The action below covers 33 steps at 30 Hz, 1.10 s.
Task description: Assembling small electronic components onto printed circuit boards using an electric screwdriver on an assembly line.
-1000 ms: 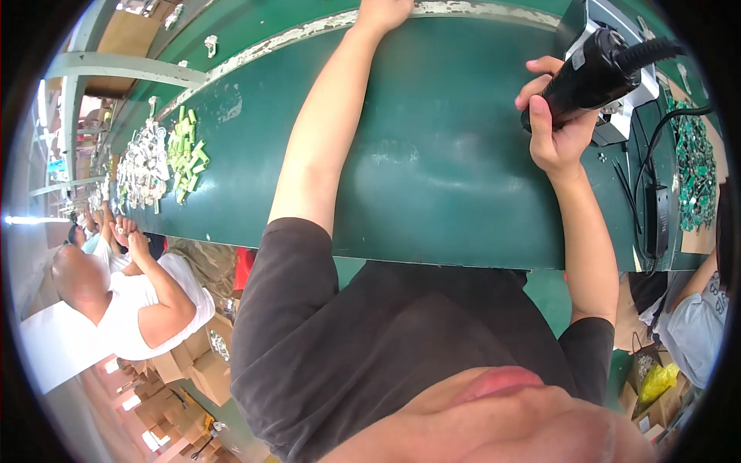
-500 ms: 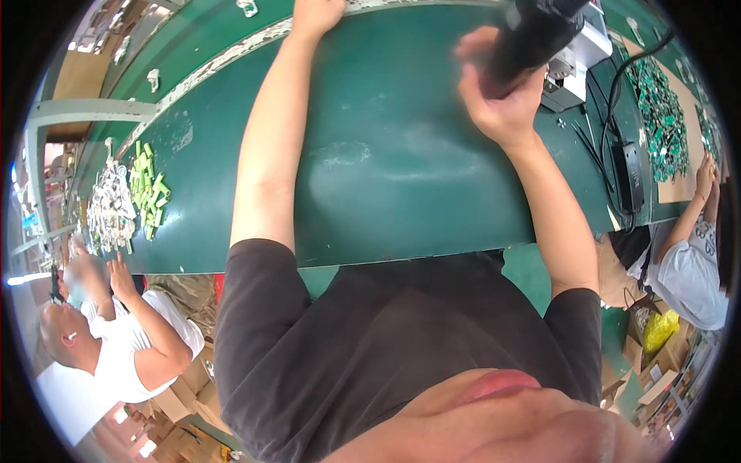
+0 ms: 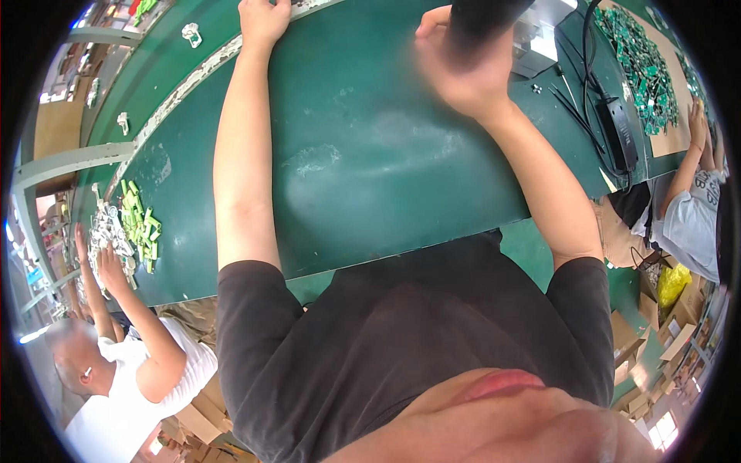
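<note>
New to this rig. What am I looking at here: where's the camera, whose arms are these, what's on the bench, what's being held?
There is no machine here: a person works with bare hands. The one picture comes from a fisheye camera worn on their head, looking down, so straight edges bend and their dark shirt fills the bottom. The left hand reaches to the far edge of the green bench top; what it touches is cut off. The right hand grips a black tool, blurred by motion. To the right lie black cables and a tray of green circuit boards. At far left a co-worker's hands sort a pile of small green parts.
</note>
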Each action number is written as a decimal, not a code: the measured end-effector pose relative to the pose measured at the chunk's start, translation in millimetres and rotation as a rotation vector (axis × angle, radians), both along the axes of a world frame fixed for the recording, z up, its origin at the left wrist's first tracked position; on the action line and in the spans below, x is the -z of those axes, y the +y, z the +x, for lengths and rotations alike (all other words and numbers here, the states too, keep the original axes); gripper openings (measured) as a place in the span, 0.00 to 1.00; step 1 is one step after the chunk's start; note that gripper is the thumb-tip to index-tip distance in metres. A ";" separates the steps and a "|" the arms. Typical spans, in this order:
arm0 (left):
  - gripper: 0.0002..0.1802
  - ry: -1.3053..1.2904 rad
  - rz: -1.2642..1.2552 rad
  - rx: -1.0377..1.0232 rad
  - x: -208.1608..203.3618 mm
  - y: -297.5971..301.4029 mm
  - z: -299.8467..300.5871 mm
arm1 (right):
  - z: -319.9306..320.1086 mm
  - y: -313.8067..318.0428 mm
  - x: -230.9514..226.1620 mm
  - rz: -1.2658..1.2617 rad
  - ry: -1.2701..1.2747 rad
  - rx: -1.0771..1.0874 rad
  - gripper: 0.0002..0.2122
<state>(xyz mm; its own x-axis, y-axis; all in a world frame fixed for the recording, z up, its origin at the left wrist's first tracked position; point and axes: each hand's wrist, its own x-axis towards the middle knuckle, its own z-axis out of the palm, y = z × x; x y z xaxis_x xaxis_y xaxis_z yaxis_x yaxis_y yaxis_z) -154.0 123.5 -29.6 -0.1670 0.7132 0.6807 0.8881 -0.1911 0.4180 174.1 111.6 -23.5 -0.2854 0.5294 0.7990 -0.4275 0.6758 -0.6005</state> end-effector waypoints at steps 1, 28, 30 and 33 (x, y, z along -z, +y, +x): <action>0.13 -0.022 -0.014 -0.010 2.3 -1.4 -1.5 | -0.3 -2.1 -2.0 0.006 0.003 0.000 0.25; 0.09 0.059 -0.042 0.008 5.7 5.4 -7.7 | 8.1 3.5 -10.7 -0.201 -0.125 -0.145 0.17; 0.11 0.065 -0.072 -0.007 16.3 3.8 -19.1 | 9.3 -4.3 -7.9 -0.202 -0.132 -0.133 0.18; 0.12 -0.017 -0.171 -0.024 17.6 5.8 -21.1 | 3.4 3.0 -6.2 -0.110 -0.154 -0.053 0.19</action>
<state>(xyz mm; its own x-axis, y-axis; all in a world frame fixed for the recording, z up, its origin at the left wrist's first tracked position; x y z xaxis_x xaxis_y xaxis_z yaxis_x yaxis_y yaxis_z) -175.0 129.3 -47.2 -0.1961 0.8141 0.5467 0.8841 -0.0944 0.4576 177.5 114.6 -17.3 -0.4295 0.5922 0.6818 -0.3578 0.5816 -0.7305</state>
